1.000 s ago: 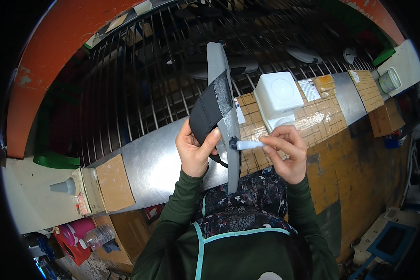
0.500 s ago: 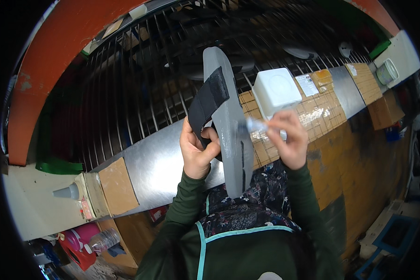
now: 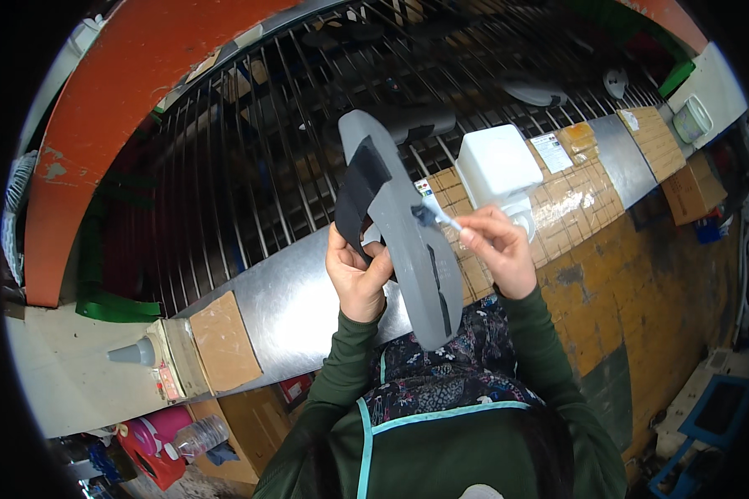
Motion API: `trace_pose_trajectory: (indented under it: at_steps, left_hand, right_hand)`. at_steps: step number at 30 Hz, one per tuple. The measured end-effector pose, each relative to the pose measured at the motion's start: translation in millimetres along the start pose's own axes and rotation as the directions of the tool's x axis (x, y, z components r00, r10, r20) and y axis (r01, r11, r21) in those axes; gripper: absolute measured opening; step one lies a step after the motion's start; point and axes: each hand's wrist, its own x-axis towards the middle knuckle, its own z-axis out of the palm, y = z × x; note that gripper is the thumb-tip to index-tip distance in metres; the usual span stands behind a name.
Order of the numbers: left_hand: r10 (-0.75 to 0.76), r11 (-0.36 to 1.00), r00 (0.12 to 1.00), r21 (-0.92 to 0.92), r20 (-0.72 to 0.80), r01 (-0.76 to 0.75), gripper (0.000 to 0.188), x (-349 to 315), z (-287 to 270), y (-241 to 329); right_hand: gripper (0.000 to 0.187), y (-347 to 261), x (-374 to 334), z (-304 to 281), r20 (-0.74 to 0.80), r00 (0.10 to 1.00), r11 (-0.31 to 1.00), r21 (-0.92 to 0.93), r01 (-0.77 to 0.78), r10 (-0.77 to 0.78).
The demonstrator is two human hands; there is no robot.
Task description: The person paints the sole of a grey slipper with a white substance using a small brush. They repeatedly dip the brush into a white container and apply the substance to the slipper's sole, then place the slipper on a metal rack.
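Observation:
My left hand [image 3: 359,279] grips a grey sandal sole [image 3: 401,218] by its side, with the fingers closed under the wide black strap [image 3: 364,180]. The sole is tilted up in front of me, its underside edge turned to the right, where dark slots show. In my right hand [image 3: 503,252] a slim brush [image 3: 438,213] with a pale handle is pinched between thumb and fingers. Its dark bristles touch the sole's edge near the middle. A white square container [image 3: 499,168] stands just beyond my right hand.
A rack of metal rollers [image 3: 258,158] spans the far side, with other grey soles [image 3: 534,91] lying on it. Cardboard [image 3: 576,200] covers the right of the metal ledge [image 3: 295,308]. At left are a grey cone [image 3: 133,352] and a clear bottle [image 3: 200,437].
The sole has tipped, its upper end shifting left and down, showing more of its slotted side. My right hand has drawn slightly left and down with the brush, which is less blurred.

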Motion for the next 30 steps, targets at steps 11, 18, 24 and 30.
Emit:
trace_pose_trajectory:
  at_steps: [11,18,24,30]
  left_hand:
    - [0.135,0.947,0.984,0.308,-0.117,-0.093,0.042,1,-1,6]
    - [0.168,0.886,0.979,0.454,-0.117,-0.098,0.044,-5,-4,2]
    - [0.153,0.866,0.984,0.491,-0.088,-0.091,0.044,-10,-5,4]
    - [0.134,0.853,0.99,0.513,-0.035,-0.097,0.046,-11,-4,8]
  right_hand:
    - [0.019,-20,-50,-12,-0.003,1.0,0.996,-0.083,-0.018,0.018]
    - [0.019,-18,-41,-9,-0.021,0.998,0.977,-0.207,0.049,-0.055]
    - [0.02,-19,-25,-7,0.006,0.992,0.942,-0.313,0.121,-0.125]
    - [0.022,-21,-7,-7,0.0,0.971,0.882,-0.418,0.217,-0.239]
